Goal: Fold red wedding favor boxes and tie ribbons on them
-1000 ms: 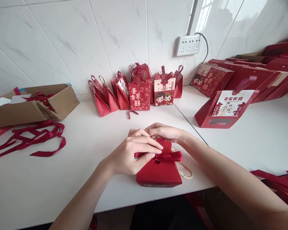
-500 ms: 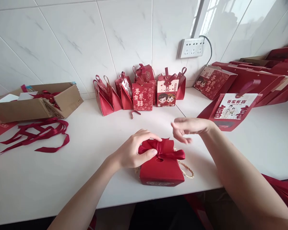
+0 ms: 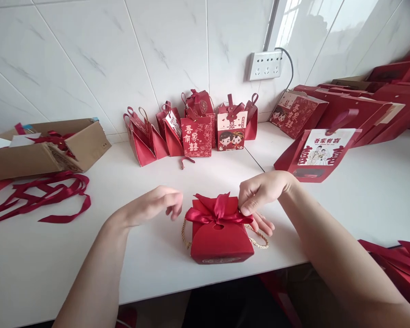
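Note:
A red gift box [image 3: 222,246] stands near the front edge of the white table, with a dark red ribbon bow [image 3: 217,210] tied across its top. Gold twisted cord [image 3: 261,241] loops out at both sides of the box. My right hand [image 3: 261,193] pinches the right loop of the bow between thumb and index finger, its other fingers stretched out beside the box. To the left of the box, apart from it, my left hand [image 3: 157,205] hovers with loosely bent fingers and nothing in them.
Small red gift boxes [image 3: 196,136] line the wall. A cardboard carton [image 3: 23,157] with ribbon pieces [image 3: 64,187] before it is at left. A red bag-shaped box [image 3: 314,152] and stacked red packaging [image 3: 362,109] stand at right. A socket strip [image 3: 264,66] is on the wall.
My left hand has left the bow and moved left, off the box. My right hand has come down and taken hold of the bow's right loop. The view has shifted slightly.

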